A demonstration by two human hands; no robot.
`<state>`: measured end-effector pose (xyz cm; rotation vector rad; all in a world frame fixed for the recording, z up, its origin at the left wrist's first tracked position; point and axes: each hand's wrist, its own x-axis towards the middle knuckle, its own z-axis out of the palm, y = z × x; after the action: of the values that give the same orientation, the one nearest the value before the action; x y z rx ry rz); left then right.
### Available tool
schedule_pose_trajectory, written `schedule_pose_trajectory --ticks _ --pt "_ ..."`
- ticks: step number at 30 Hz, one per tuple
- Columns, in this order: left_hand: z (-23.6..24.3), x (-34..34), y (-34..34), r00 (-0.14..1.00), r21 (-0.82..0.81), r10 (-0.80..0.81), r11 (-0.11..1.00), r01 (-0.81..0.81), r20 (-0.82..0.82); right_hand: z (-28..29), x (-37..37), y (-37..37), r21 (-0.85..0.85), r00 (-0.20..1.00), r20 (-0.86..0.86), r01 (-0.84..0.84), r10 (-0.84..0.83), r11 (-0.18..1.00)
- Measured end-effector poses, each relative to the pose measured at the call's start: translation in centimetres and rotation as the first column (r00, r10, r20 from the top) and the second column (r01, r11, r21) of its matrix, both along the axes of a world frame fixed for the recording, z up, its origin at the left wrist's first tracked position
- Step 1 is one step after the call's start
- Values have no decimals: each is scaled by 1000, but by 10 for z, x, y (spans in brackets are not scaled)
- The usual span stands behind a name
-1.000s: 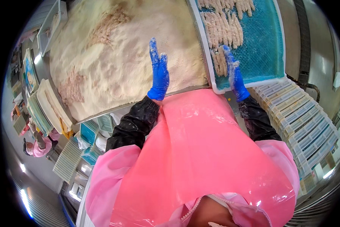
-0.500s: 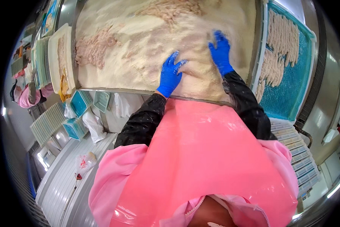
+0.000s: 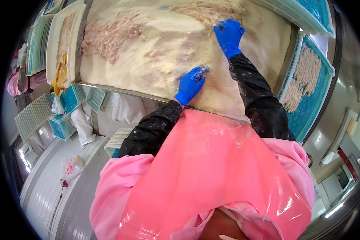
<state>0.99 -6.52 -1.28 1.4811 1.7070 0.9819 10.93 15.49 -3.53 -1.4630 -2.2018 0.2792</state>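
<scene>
Pale yellow crumb coating (image 3: 164, 52) covers the wide metal-edged table in front of me. My right hand (image 3: 229, 38), in a blue glove, reaches far over it with bent, closed fingers at the edge of a heap of pale pink raw meat strips (image 3: 200, 11). What it grips is hidden under the fingers. Nearer to me, my left hand (image 3: 191, 85), also blue-gloved, is curled low over the coating. Crumbs cling to its fingertips, and I cannot make out what lies inside it. Another heap of raw meat strips (image 3: 114, 38) rests at the left of the table.
Right of the table, a blue-lined tray (image 3: 308, 108) carries rows of coated strips (image 3: 304, 76). Another tray (image 3: 298, 14) juts over the far right corner. At left stand a white tub (image 3: 52, 48), stacked trays (image 3: 36, 46), small blue baskets (image 3: 62, 126) and white bags (image 3: 83, 126).
My right hand has moved farther away to the raw strips and closed its fingers. The left hand has shifted slightly right and nearer, and curled. A tray has come into view at the far right.
</scene>
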Motion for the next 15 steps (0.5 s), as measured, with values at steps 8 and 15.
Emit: schedule_pose_trajectory --ticks 8,15 --pt "-6 -2 -6 999 -26 25 999 -24 48 26 5 3 -618 570 -743 -382 -352 687" --pt "-8 -4 -3 984 -26 55 998 -51 167 46 44 -68 -534 778 -611 -270 -146 801"
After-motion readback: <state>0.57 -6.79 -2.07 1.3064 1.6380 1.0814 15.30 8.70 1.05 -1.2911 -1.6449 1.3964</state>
